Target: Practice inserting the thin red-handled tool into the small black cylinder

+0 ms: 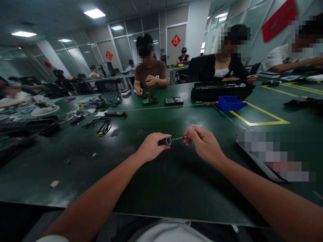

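My left hand (152,147) is closed around a short black cylinder with a ringed round end (168,141), which looks like a small flashlight. That round end faces right, toward my other hand. Between the fingertips of my right hand (199,141) is a thin screwdriver (179,138) with a slim metal shaft and a dark red handle. The shaft points left, and its tip is at or just beside the cylinder's end; whether it touches I cannot tell. Both hands are held above the green tabletop (161,188).
A blue bin (231,103) and a long black case (222,90) stand beyond my right hand. Circuit boards (174,101) lie ahead, near a seated person (151,72). Black cables (101,127) and a dark rod (115,114) are to the left. A sheet (264,156) lies at right.
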`<action>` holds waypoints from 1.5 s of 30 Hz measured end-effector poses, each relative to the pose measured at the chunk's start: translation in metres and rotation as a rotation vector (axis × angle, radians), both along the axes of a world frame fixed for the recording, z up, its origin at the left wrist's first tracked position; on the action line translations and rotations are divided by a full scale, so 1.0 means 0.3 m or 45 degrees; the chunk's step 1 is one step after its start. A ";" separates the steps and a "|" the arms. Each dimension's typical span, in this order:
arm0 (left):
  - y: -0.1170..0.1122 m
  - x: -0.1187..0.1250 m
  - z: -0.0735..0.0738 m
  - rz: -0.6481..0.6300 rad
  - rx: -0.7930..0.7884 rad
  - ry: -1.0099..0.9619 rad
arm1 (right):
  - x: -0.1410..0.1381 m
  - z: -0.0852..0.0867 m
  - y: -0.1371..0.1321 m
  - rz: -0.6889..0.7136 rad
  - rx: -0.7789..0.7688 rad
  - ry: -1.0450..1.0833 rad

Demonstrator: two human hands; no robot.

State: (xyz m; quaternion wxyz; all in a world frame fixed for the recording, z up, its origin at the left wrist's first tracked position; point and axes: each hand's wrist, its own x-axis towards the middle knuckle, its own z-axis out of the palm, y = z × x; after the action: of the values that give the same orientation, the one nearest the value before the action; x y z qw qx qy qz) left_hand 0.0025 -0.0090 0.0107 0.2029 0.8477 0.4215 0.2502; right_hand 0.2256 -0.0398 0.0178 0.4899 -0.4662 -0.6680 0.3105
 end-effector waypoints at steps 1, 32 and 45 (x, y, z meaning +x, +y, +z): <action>0.000 0.000 -0.002 -0.004 0.002 0.003 | -0.001 -0.001 0.001 -0.011 -0.015 0.011; 0.015 -0.010 0.007 0.051 0.048 -0.034 | 0.005 -0.071 0.079 -0.068 -0.304 0.758; 0.002 -0.001 0.004 0.078 0.046 -0.006 | 0.008 -0.006 0.014 -0.139 -0.049 -0.031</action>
State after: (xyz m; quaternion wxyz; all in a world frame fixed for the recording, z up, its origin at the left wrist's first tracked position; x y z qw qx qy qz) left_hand 0.0023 -0.0083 0.0119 0.1808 0.8374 0.4422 0.2657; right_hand 0.2280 -0.0355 0.0159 0.4888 -0.5152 -0.6414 0.2903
